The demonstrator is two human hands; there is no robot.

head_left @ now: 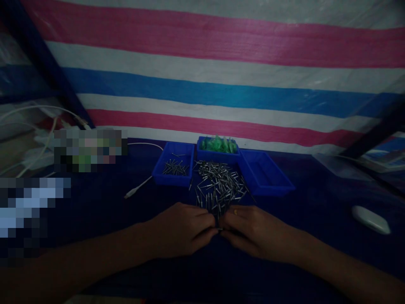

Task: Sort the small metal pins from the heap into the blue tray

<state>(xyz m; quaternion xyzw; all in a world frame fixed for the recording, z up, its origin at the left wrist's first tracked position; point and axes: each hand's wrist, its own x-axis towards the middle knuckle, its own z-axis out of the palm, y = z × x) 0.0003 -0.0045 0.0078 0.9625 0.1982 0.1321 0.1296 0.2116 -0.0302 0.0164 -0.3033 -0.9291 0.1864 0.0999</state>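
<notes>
Just in front of a loose pile of slim metal rivets (221, 179), my left hand (194, 226) and my right hand (248, 228) meet fingertip to fingertip. Both are closed in a pinch. A small, thin metal piece (219, 229), which looks like one of the rivets, spans the gap between thumbs and fingers. Most of it is hidden by the fingers. A ring (235, 212) sits on a finger of my right hand. Left of the pile, a blue tray (172, 179) contains more rivets.
Behind the pile stands a blue tray (218, 156) with green plastic bags (218, 144). Another blue tray (268, 188) lies at the right. A white cable (141, 188) runs across the left side, and a white rounded object (371, 219) rests far right. Striped sheeting (221, 97) hangs behind.
</notes>
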